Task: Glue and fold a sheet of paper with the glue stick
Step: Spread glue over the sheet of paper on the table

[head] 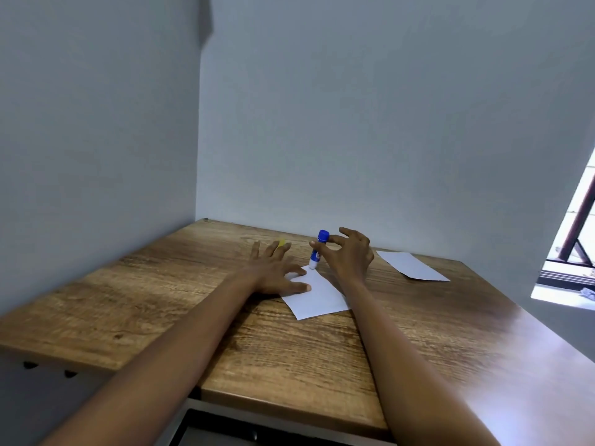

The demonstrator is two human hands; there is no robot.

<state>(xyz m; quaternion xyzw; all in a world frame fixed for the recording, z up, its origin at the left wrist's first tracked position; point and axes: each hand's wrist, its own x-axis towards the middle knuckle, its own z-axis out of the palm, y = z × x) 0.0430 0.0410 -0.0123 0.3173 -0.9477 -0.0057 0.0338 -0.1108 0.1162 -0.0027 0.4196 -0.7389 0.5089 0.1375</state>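
The right hand (349,255) holds the glue stick (318,250). Its fingers (317,245) are pinched around the upper part of the stick, just under the blue end. The stick stands almost straight up, leaning a little. Its white end points down and touches the far corner of the sheet of paper (317,296).

The paper lies flat on the wooden counter (418,333), between the two hands. Its long side runs from far-left to near-right. The rest of the sheet stretches toward the person from where the glue tip sits, so I think the stick will need to be pulled back toward the body, along that far edge or down the sheet.

The left hand (273,272) lies flat with its fingers spread wide. It holds nothing. Its thumb (297,287) presses on the left edge of the paper to keep it from sliding. This is the hand nearer to that edge, so it is the one that could lift it for the fold.

A second sheet (410,265) lies well apart on the right. Something small and yellow (282,242) peeks out behind the left fingers. I cannot tell what it is.
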